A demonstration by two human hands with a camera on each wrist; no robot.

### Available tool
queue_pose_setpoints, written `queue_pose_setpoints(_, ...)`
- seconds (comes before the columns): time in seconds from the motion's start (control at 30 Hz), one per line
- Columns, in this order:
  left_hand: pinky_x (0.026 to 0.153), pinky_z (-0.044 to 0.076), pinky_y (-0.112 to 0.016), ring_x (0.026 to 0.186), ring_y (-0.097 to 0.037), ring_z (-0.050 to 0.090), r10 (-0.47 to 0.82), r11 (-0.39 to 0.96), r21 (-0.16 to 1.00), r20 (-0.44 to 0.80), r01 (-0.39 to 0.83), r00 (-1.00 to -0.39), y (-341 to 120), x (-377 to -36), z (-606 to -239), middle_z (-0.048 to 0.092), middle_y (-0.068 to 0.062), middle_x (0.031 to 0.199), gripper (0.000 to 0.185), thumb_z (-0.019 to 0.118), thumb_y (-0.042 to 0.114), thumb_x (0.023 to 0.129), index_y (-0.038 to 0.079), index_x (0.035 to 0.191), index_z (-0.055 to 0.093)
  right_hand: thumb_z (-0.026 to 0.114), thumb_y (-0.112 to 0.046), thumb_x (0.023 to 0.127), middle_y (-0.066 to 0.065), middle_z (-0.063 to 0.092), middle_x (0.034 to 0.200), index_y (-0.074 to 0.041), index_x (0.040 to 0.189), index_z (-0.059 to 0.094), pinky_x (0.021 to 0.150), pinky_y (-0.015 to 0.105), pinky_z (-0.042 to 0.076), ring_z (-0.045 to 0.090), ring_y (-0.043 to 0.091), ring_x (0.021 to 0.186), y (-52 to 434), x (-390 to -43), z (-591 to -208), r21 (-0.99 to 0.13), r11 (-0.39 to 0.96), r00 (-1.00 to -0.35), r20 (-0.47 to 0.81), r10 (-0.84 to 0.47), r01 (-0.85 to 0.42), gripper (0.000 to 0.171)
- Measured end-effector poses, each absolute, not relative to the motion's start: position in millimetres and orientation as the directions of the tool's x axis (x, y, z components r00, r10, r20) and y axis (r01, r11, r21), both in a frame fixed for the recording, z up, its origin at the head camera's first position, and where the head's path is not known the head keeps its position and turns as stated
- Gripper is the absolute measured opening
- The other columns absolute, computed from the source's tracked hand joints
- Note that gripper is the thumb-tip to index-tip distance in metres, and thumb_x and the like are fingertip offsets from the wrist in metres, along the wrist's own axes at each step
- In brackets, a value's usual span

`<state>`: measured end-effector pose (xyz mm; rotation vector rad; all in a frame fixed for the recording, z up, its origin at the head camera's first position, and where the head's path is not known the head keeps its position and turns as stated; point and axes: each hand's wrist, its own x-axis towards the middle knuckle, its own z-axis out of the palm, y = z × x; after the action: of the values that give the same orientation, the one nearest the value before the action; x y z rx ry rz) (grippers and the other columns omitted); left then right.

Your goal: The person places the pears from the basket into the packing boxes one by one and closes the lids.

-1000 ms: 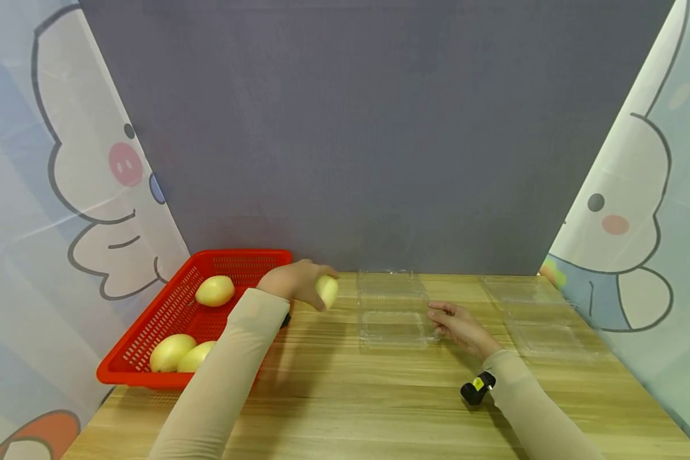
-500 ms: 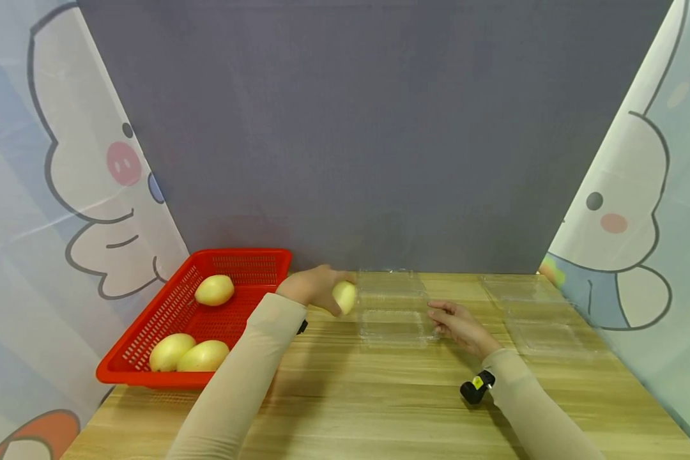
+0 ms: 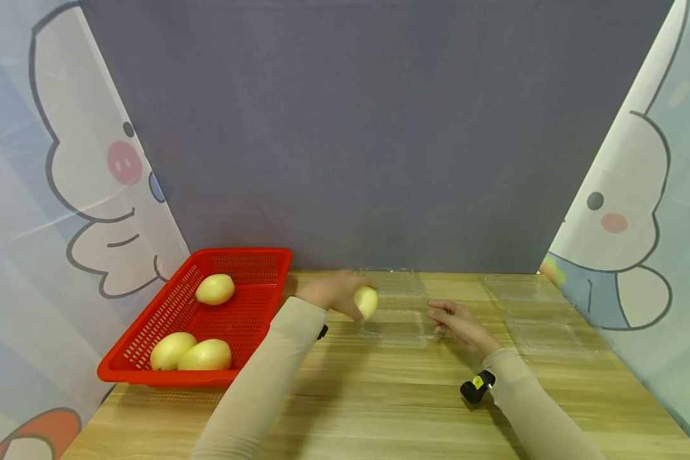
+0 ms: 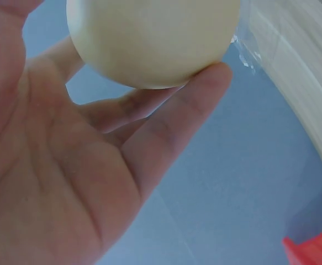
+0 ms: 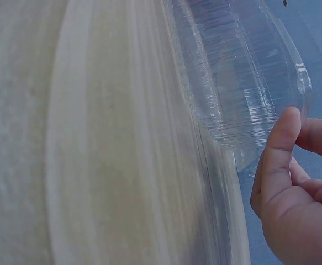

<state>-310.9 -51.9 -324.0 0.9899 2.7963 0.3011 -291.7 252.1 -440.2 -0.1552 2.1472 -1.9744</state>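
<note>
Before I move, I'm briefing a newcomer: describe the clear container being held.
On the wooden table, look right of the red basket. The open clear plastic clamshell lies there; unlike its neighbour farther right, the right hand pinches its edge.

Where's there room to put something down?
The biggest bare table patch is in front of the middle clear box, between the left sleeve and right sleeve. Another's between that sleeve and the right clear box. It's crowded around the middle box: left hand, fruit and right hand.
</note>
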Motion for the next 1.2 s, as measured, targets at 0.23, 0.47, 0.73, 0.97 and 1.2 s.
queue_pose_setpoints(0.23, 0.09, 0.049, -0.04, 0.117, -0.022, 0.055, 0.621, 0.772, 0.252, -0.105, 0.583, -0.777, -33.2, -312.2, -331.9, 0.057, -0.002, 0.137, 0.072, 0.086, 0.026, 0.077, 0.031, 0.143, 0.056, 0.05, -0.011, 0.106, 0.013, 0.05, 0.114, 0.013, 0.151, 0.024, 0.069, 0.02, 0.05, 0.052, 0.013, 0.085, 252.1, -292.1, -440.5, -0.994, 0.091, -0.971, -0.084, -0.223, 0.065, 0.057)
queue_pose_setpoints(0.47, 0.086, 0.052, -0.042, 0.115, -0.025, 0.057, 0.613, 0.779, 0.246, -0.112, 0.576, -0.782, -13.9, -311.8, -341.3, 0.053, -0.009, 0.14, 0.077, 0.088, 0.034, 0.078, 0.034, 0.146, 0.052, 0.052, -0.012, 0.106, 0.014, 0.05, 0.115, 0.012, 0.151, 0.026, 0.07, 0.021, 0.051, 0.054, 0.015, 0.087, 251.9, -293.2, -442.9, -0.993, 0.1, -0.973, -0.085, -0.212, 0.065, 0.058)
queue_pose_setpoints(0.73, 0.085, 0.053, -0.04, 0.114, -0.023, 0.058, 0.642, 0.757, 0.238, -0.099, 0.608, -0.76, 2.7, -309.8, -347.1, 0.055, -0.008, 0.138, 0.078, 0.086, 0.036, 0.08, 0.036, 0.148, 0.049, 0.053, -0.013, 0.105, 0.014, 0.05, 0.115, 0.012, 0.151, 0.027, 0.07, 0.02, 0.052, 0.054, 0.013, 0.087, 251.1, -293.4, -442.7, -0.992, 0.104, -0.974, -0.096, -0.208, 0.075, 0.058)
queue_pose_setpoints(0.97, 0.081, 0.052, -0.037, 0.109, -0.021, 0.059, 0.665, 0.733, 0.267, -0.087, 0.626, -0.742, 13.4, -311.0, -352.9, 0.055, -0.008, 0.136, 0.078, 0.086, 0.035, 0.08, 0.034, 0.148, 0.049, 0.052, -0.013, 0.106, 0.015, 0.05, 0.114, 0.013, 0.15, 0.027, 0.07, 0.02, 0.051, 0.054, 0.013, 0.083, 250.8, -294.4, -441.6, -0.991, 0.108, -0.974, -0.094, -0.207, 0.073, 0.057)
queue_pose_setpoints(1.2, 0.078, 0.053, -0.038, 0.106, -0.02, 0.059, 0.664, 0.734, 0.269, -0.088, 0.624, -0.743, 24.4, -314.3, -360.3, 0.055, -0.007, 0.135, 0.077, 0.084, 0.038, 0.082, 0.035, 0.15, 0.047, 0.052, -0.012, 0.106, 0.015, 0.051, 0.115, 0.013, 0.149, 0.029, 0.07, 0.02, 0.052, 0.055, 0.013, 0.084, 251.9, -294.8, -441.3, -0.992, 0.103, -0.974, -0.096, -0.204, 0.076, 0.056)
